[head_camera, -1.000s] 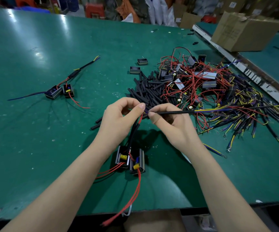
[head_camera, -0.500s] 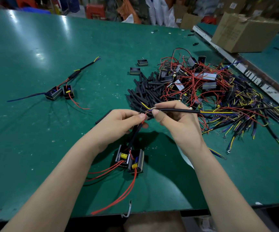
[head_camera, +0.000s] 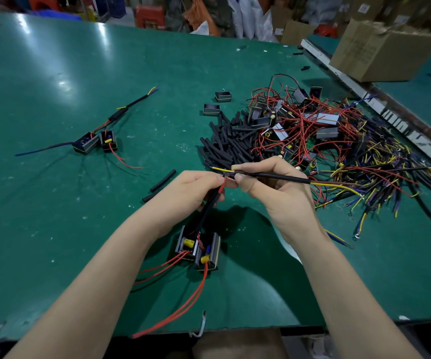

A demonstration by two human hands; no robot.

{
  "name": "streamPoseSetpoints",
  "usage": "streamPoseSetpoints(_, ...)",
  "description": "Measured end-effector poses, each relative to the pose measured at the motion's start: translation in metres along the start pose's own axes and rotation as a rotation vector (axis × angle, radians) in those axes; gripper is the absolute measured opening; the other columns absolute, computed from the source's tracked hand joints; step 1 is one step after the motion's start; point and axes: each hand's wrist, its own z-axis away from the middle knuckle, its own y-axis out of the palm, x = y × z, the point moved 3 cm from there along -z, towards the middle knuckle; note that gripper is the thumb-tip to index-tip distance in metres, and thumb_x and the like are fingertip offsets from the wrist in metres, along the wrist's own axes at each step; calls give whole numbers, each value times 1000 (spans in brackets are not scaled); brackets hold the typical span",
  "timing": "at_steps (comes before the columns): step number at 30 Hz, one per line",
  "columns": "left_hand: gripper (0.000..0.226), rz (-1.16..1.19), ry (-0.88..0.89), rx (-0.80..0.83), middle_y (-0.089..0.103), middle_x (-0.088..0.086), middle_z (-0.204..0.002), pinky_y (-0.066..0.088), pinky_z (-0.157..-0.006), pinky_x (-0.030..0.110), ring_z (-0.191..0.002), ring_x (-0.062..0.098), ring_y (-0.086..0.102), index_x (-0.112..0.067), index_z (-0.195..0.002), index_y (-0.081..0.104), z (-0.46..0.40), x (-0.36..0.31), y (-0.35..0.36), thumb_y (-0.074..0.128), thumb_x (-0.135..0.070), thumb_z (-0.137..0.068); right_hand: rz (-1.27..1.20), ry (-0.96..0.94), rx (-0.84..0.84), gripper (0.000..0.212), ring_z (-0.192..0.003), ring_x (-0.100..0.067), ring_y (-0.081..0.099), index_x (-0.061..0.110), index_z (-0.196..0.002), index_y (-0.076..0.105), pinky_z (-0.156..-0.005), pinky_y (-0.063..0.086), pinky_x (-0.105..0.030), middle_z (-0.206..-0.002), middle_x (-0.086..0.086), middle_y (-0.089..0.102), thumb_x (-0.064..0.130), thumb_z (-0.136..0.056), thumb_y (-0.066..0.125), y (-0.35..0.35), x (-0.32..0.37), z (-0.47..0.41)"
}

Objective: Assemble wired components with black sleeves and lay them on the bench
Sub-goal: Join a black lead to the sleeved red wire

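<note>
Left hand (head_camera: 196, 187) pinches the component leads (head_camera: 221, 187), right hand (head_camera: 274, 182) pinches the sleeved cable (head_camera: 281, 178) near the desk's (head_camera: 53, 229) front edge; align ends before sliding.

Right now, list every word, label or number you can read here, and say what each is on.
None can be read.
Cardboard box: faint print on its side, too blurred.
Boxes at the back: small labels, too small.
Components near the hands: no markings visible.
</note>
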Motion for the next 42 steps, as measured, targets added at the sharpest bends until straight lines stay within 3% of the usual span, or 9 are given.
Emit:
streamPoseSetpoints(10,34,49,-29,31,61,-14,-64,32,-54,24,-55,1,49,-45,-79,73,-2,2,-1,44,-33,-92,-39,7,10,21,-85,-13,70,25,-73,73,-71,50,-17,-90,0,75,4,-74,75,4,3,0)
streamPoseSetpoints(13,36,86,-67,46,60,-13,-63,26,-36,15,-44,2,40,-43,-83,74,-2,4,-2,42,-30,-95,-50,15,5,25,-84,-14,71,22,-72,70,-66,48,-13,-90,-1,75,-3,-76,72,5,3,0)
streamPoseSetpoints(15,36,109,-83,57,60,-13,-63,20,-32,11,-39,1,35,-40,-82,75,-1,3,-2,43,-30,-95,-72,30,11,13,-84,-14,71,16,-73,66,-65,48,-13,-89,-1,75,5,-72,74,5,3,0)
streamPoseSetpoints(19,45,173,-130,92,59,-11,-56,20,-30,10,-35,-1,38,-31,-67,75,-3,5,0,42,-27,-97,-62,67,16,9,-82,-10,69,20,-68,67,-60,46,-15,-89,0,76,14,-66,74,4,4,-1)
streamPoseSetpoints(24,36,207,-176,104,59,-10,-58,25,-35,12,-44,1,42,-24,-73,72,-5,9,0,43,-28,-94,-74,142,49,15,-74,-10,68,24,-68,71,-56,43,-13,-91,-2,75,10,-70,75,2,-1,-3)
streamPoseSetpoints(29,39,-25,23,-26,52,-15,-53,33,-47,17,-49,3,42,-26,-58,63,-6,5,-1,50,-28,-95,-23,208,19,24,-59,-2,57,20,-72,71,-55,42,-14,-85,-2,75,-3,-78,71,-2,-5,-4)
streamPoseSetpoints(33,22,-519,318,-131,50,-7,-74,35,-67,27,-73,11,48,-19,-83,65,-5,2,3,48,-23,-97,19,281,-36,23,-56,-4,52,21,-71,70,-56,42,-16,-74,2,71,-1,-79,71,-4,-9,-4)
streamPoseSetpoints(37,25,-510,407,-158,53,0,-87,37,-76,26,-83,12,49,-5,-94,66,-5,2,1,48,-23,-98,10,296,-83,16,-54,-4,51,20,-79,67,-57,41,-19,-63,10,64,4,-81,72,-5,-10,-5)
streamPoseSetpoints(42,23,-613,498,-251,52,1,-86,42,-67,35,-74,19,50,-5,-93,68,-4,2,2,52,-21,-96,31,190,-116,17,-60,-1,58,18,-80,65,-55,43,-13,-69,7,68,2,-82,71,-2,-11,-4)
